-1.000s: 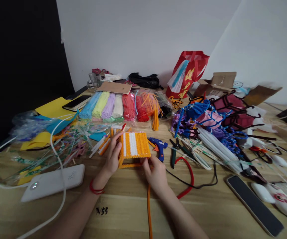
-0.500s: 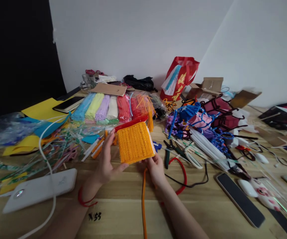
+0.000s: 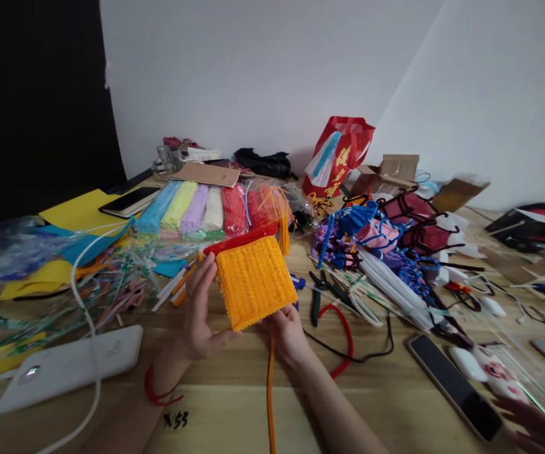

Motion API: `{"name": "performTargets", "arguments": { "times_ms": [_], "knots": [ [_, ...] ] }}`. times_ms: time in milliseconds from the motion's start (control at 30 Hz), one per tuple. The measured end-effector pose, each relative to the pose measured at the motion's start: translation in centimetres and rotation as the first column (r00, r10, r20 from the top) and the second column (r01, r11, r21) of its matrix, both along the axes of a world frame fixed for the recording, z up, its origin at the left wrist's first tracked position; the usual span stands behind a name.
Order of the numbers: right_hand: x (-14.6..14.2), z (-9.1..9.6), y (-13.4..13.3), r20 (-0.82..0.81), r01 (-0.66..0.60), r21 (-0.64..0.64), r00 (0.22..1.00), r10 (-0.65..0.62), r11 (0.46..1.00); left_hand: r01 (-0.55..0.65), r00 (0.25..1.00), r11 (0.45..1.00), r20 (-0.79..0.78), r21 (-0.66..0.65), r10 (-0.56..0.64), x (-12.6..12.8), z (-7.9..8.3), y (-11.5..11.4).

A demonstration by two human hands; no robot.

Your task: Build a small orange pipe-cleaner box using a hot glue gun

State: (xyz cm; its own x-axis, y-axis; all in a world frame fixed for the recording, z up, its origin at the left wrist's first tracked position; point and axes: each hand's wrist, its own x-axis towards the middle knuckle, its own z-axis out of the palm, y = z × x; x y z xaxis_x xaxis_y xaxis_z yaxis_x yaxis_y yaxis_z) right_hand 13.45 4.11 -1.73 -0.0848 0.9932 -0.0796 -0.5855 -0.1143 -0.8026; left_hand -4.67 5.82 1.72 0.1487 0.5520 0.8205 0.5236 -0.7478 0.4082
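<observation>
Tabletop [image 3: 220, 422] in the head view carries five bundles in a row: blue [image 3: 159, 208], yellow [image 3: 177, 205], purple [image 3: 194, 208], white [image 3: 213, 208] and red [image 3: 234, 208]. Two phones [image 3: 454, 386] lie on the right, one power bank [image 3: 68, 375] on the left, and one red bag [image 3: 343, 164] stands at the back.

One orange panel [image 3: 256, 284] is raised between the person's two hands, tilted, a red strip [image 3: 241, 239] along its upper edge. The left hand [image 3: 199, 321] is spread, fingers against the panel's left edge, thumb near its lower corner. The right hand [image 3: 284, 334] grips the lower edge, some fingers hidden behind. One orange strand [image 3: 271, 397] hangs below the right hand. Another person's blurred hand [image 3: 534, 422] enters at lower right; how it is held cannot be told.
</observation>
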Motion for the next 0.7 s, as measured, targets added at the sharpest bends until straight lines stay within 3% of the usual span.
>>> {"name": "performTargets", "arguments": {
  "times_ms": [200, 400, 700],
  "knots": [
    [0.1, 0.2, 0.1, -0.024, 0.085, -0.034, 0.996, -0.086, 0.996, 0.023, 0.993, 0.994, -0.117, 0.111, -0.010, -0.3, 0.0, -0.3],
    [0.1, 1.2, 0.2, -0.036, 0.050, 0.033, 0.998, -0.049, 0.998, 0.038, 0.981, 0.979, -0.191, 0.202, 0.002, -0.1, 0.4, -0.5],
    [0.1, 2.5, 0.0, -0.072, 0.017, -0.021, 0.997, -0.018, 1.000, 0.022, 0.971, 0.957, -0.235, 0.290, 0.049, -0.1, 0.7, -0.7]
  ]
}}
